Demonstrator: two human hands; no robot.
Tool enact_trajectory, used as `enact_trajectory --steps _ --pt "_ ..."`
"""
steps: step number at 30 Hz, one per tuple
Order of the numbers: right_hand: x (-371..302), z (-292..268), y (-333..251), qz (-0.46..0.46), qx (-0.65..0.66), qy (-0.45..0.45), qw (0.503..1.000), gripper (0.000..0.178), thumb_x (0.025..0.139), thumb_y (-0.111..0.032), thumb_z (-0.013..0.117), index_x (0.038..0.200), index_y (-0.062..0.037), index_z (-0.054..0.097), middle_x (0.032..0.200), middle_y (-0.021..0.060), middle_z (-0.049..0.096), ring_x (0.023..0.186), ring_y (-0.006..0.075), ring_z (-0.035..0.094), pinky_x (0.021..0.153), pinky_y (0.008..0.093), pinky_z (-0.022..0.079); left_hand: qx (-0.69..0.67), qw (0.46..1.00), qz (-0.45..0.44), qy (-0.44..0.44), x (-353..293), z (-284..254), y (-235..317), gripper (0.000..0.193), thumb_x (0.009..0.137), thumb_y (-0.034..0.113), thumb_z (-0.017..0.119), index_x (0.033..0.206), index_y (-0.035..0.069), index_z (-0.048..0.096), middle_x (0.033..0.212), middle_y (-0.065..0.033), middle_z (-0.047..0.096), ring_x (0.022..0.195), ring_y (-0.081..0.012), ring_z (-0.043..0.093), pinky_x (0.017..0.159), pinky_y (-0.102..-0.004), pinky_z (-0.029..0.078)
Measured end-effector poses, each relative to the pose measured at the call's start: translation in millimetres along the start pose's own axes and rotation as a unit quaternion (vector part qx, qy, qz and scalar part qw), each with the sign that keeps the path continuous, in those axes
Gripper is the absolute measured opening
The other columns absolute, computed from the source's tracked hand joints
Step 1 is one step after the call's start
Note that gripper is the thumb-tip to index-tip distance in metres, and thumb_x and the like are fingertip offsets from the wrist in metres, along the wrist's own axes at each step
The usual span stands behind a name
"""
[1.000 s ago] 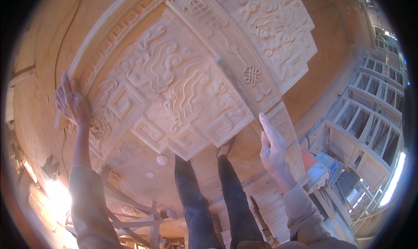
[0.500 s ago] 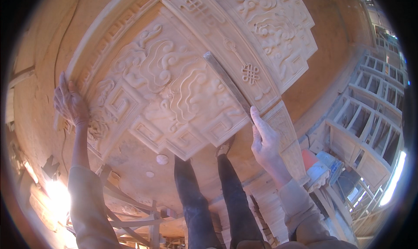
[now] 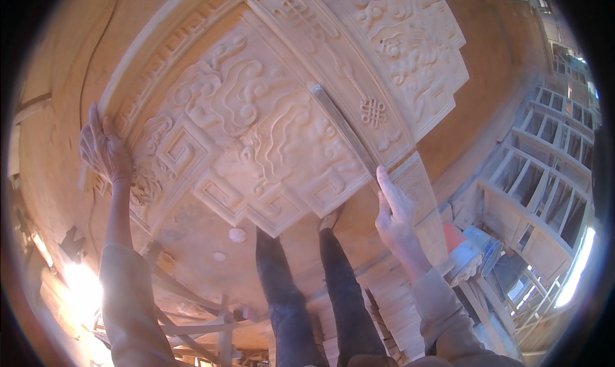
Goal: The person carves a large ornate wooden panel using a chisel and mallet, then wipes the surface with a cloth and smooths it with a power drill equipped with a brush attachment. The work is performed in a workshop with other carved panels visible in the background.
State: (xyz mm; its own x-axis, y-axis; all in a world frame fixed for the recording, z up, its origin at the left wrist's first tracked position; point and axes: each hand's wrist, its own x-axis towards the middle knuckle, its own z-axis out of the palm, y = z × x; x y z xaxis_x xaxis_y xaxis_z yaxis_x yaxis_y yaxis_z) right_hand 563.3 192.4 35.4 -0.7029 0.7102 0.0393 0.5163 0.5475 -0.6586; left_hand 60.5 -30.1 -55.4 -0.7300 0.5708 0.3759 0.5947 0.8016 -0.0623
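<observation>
A large pale carved wooden panel [image 3: 224,146] lies tilted before me, with raised scrolls, wavy lines and stepped square spirals. My left hand [image 3: 107,152] is at its far left, closed over the outer frame rail with the fingers along the edge. In my right hand [image 3: 396,213] is a long, narrow flat file [image 3: 346,128], its near end hidden in my grip and the index finger laid along it. The file rests along the panel's inner edge, beside the raised curved rail [image 3: 349,72] with a knot carving [image 3: 373,111].
Another carved section [image 3: 410,53] spreads beyond the rail. At the right stand slatted wooden frames [image 3: 544,187] and a blue-white bucket [image 3: 480,245]. Wooden strips [image 3: 192,328] are piled at lower left. My legs [image 3: 288,303] are below the panel's stepped edge.
My right hand and the file have slid slightly toward me and to the right along the rail. The left hand stays at the frame edge.
</observation>
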Motion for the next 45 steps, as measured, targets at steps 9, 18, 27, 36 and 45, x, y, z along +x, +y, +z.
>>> enact_trajectory --steps 9,18,27,36,45 --pt "1.5 -6.6 -5.7 0.037 0.024 -0.032 0.998 0.049 0.089 0.012 0.059 0.137 0.0028 0.060 0.120 0.0250 0.069 0.099 0.0394 0.070 0.078 0.0379 0.057 -0.019 1.000 -0.006 -0.015 -0.9 -4.7 6.0 0.045 0.106 0.038 0.045 0.148 0.025 0.051 0.127 -0.0075 0.061 0.121 -0.0296 0.052 0.107 -0.0468 0.034" --pt "-14.4 -9.2 -7.3 0.150 0.131 -0.049 0.979 0.036 0.098 0.001 0.057 0.133 0.0071 0.061 0.134 0.0219 0.065 0.122 0.0284 0.066 0.100 0.0344 0.052 -0.009 1.000 -0.005 -0.001 0.4 -3.1 5.2 0.044 0.105 0.035 0.048 0.148 0.025 0.052 0.127 -0.0073 0.062 0.122 -0.0301 0.053 0.107 -0.0471 0.034" --pt "-9.6 -5.4 -2.7 0.149 0.120 -0.058 0.980 0.036 0.097 0.001 0.058 0.132 0.0069 0.062 0.132 0.0213 0.066 0.123 0.0300 0.066 0.099 0.0341 0.053 -0.006 1.000 0.001 -0.005 0.5 -3.3 2.9 0.044 0.106 0.038 0.045 0.147 0.024 0.053 0.126 -0.0071 0.062 0.118 -0.0303 0.054 0.106 -0.0469 0.034" --pt "0.8 2.6 -4.0 0.106 0.122 -0.043 0.986 0.037 0.094 0.005 0.059 0.131 0.0074 0.062 0.128 0.0230 0.068 0.119 0.0321 0.068 0.095 0.0343 0.055 -0.009 1.000 -0.008 -0.015 0.2 -8.1 8.1 0.045 0.106 0.040 0.043 0.147 0.023 0.053 0.124 -0.0067 0.063 0.115 -0.0300 0.054 0.105 -0.0464 0.035" --pt "-13.3 -7.6 -12.1 0.087 0.081 -0.046 0.992 0.039 0.094 0.004 0.061 0.133 0.0059 0.061 0.125 0.0229 0.069 0.104 0.0310 0.073 0.084 0.0340 0.057 -0.017 1.000 -0.007 -0.007 -0.9 -8.8 9.8 0.045 0.106 0.038 0.044 0.148 0.024 0.053 0.124 -0.0066 0.062 0.115 -0.0295 0.054 0.106 -0.0458 0.034"
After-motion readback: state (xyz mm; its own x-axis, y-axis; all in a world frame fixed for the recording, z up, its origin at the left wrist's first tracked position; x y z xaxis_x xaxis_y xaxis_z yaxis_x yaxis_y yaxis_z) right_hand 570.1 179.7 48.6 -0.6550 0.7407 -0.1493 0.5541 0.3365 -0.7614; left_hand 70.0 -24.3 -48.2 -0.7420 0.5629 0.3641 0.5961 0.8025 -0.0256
